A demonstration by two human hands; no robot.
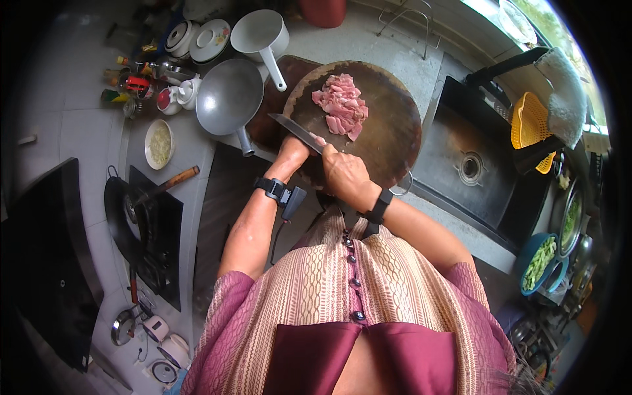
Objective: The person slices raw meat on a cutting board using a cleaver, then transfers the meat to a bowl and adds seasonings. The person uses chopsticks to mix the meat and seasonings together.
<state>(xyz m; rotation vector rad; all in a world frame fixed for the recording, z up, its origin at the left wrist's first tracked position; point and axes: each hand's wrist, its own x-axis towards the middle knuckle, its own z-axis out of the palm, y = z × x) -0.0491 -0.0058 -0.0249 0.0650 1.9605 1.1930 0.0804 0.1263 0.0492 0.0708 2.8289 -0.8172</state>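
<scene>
My right hand (345, 173) grips a kitchen knife (295, 130) whose blade slants up and left over the near left part of a round wooden chopping board (390, 118). Close by the blade is my left hand (295, 149), at the board's near left edge; its fingers are mostly hidden behind the knife, so what it holds does not show. A small pale pink piece of meat (320, 140) lies against the blade near my right hand. Further back on the board is a heap of sliced raw pink meat (341, 104).
To the left stand a grey metal wok (229, 96), a white saucepan (259, 37) and a bowl of pale shreds (159, 144). A dark wok (121, 217) sits on the stove. The sink (464, 148) is to the right, with a yellow basket (529, 121) beyond.
</scene>
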